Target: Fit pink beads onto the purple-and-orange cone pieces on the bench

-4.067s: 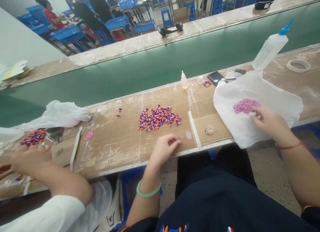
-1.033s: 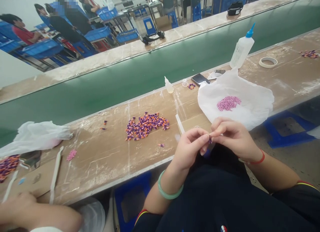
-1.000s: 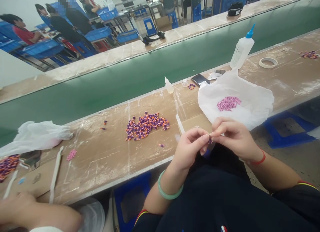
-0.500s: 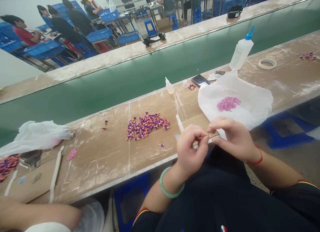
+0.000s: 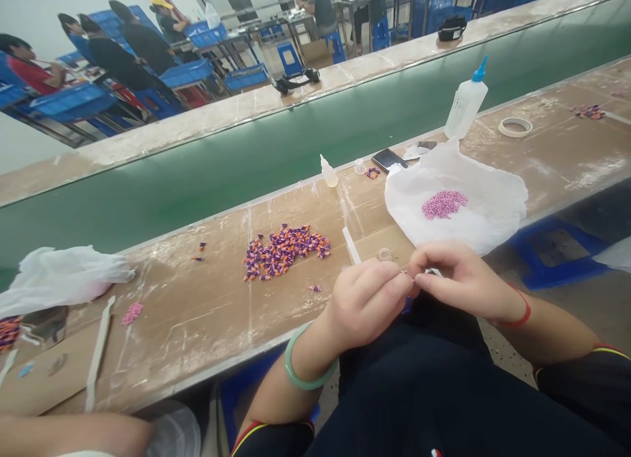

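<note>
My left hand [image 5: 369, 302], with a green bangle on its wrist, is closed, thumb and fingers pinched together. My right hand [image 5: 456, 279], with a red cord at the wrist, also pinches, its fingertips meeting those of my left hand. Whatever small piece sits between the fingertips is too hidden to name. Just behind them lies a small clear round lid or dish [image 5: 385, 254]. White paper [image 5: 497, 181] bearing a heap of tiny pink beads [image 5: 444, 204] spreads beyond my right hand. To the left is a pile of small purple-and-orange pieces [image 5: 286, 252].
A small dropper bottle [image 5: 328, 173], a phone [image 5: 388, 159], a large blue-tipped bottle [image 5: 466, 105] and a tape roll [image 5: 515, 127] stand along the bench. A green belt [image 5: 221, 161] runs behind. A co-worker's arm [image 5: 73, 434] is at lower left; a plastic bag [image 5: 64, 276] lies nearby.
My hands have drawn together until the fingertips meet; the left has turned so its back shows more. The small clear round piece behind them has come into sight. The view has shifted slightly.
</note>
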A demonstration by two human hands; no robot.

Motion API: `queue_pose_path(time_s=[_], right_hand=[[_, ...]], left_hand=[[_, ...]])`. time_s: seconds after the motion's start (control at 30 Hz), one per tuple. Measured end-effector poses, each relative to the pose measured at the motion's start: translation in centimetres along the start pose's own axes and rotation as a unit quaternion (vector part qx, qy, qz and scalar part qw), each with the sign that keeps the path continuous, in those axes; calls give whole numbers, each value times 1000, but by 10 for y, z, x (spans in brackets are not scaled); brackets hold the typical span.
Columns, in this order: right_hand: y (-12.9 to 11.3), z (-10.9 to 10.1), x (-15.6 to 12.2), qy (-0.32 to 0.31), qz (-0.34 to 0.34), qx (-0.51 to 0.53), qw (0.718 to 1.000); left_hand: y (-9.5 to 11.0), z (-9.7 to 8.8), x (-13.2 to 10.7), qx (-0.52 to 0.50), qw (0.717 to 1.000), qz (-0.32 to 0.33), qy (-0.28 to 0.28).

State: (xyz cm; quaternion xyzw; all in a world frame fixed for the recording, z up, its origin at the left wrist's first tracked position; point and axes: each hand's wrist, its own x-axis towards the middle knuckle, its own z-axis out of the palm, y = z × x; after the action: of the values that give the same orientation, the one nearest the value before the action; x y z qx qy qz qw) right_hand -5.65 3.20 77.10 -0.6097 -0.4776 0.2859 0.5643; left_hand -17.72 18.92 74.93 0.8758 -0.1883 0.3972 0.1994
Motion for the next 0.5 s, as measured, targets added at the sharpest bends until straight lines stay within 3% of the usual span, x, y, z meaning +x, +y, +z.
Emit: queue_pose_path(time_s=[0.13, 0.23, 0.4, 0.5], right_hand=[[1, 1, 0, 11, 7, -18, 1000], [3, 1, 1, 4, 10, -23, 1000], [4, 1, 2, -9, -19, -64, 998], [14, -4, 10, -32, -78, -143, 986]], left_hand=[[0, -1, 2, -3, 1000, -1, -14], [-2, -4, 1, -46, 998, -36, -8], [-6, -7, -12, -147, 971, -169, 79], [-7, -4, -29, -221, 919, -303, 125]])
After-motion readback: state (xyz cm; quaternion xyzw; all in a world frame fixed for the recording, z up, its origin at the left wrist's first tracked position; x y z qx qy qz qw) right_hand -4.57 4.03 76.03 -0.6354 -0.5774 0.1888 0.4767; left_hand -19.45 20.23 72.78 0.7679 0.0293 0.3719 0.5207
